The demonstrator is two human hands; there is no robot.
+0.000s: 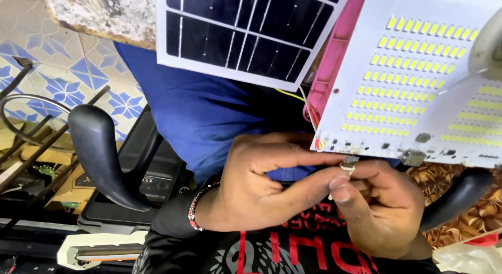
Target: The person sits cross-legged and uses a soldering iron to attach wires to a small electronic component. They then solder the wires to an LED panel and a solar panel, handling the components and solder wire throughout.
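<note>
My left hand [251, 185], with a beaded bracelet at the wrist, and my right hand [384, 211] meet just under the lower edge of a white LED board [418, 122]. Fingertips of both hands pinch a small metallic component [349, 163] that touches that edge. Rows of yellow LED chips cover the board. It lies on a pink frame [334, 59]. Thin red and yellow wires [308, 104] run from the board's corner toward a dark solar panel [246, 33] with a white border at the top middle.
Blue cloth [198, 112] lies beneath the panel. Black chair armrests curve at the left [99, 153] and the right [460, 195]. Blue-patterned floor tiles [68, 75], a metal rack [31, 143] and a black box [151, 174] are on the left.
</note>
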